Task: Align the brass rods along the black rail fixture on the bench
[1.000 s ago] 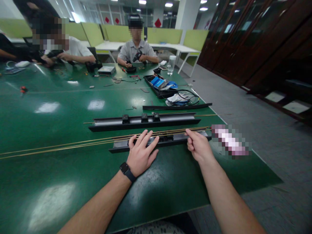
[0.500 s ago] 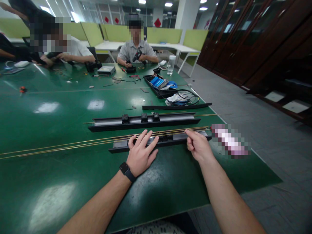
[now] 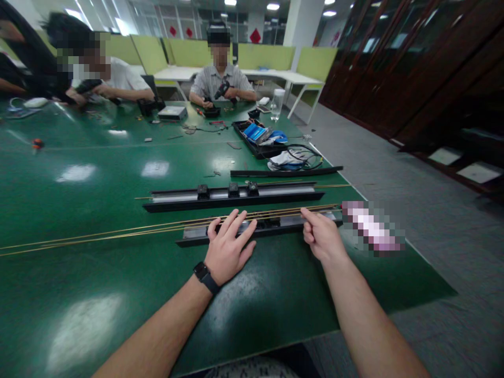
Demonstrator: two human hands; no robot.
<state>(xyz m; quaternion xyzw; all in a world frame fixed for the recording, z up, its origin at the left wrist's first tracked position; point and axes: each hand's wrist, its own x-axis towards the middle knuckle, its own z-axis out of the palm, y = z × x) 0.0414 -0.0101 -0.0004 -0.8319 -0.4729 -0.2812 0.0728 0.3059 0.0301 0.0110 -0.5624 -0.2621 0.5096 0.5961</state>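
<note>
My left hand (image 3: 231, 242), a dark watch on its wrist, lies with fingers spread over the near black rail (image 3: 291, 227). Its fingertips rest at several long, thin brass-coloured rods (image 3: 118, 231), which run along the rail and far out to the left. My right hand (image 3: 321, 231) is closed at the rail's right part, index finger and thumb side pinched at a rod; the thumb tip is hidden. Dark blocks inside the near rail are partly covered by my left hand. A second black rail (image 3: 271, 199) with dark blocks (image 3: 233, 190) lies just beyond, parallel to it.
Farther back lie a narrow black strip (image 3: 287, 172), bundled gloves and cable (image 3: 293, 158), and a black tray (image 3: 263, 150) with blue items. A blurred pinkish object (image 3: 372, 227) lies at the right table edge. Across the table, people (image 3: 221, 86) handle tools.
My right hand has shifted slightly right, and one rod's left end has slid a little to the right. My left hand stays put. At the far left, a person's head is now higher.
</note>
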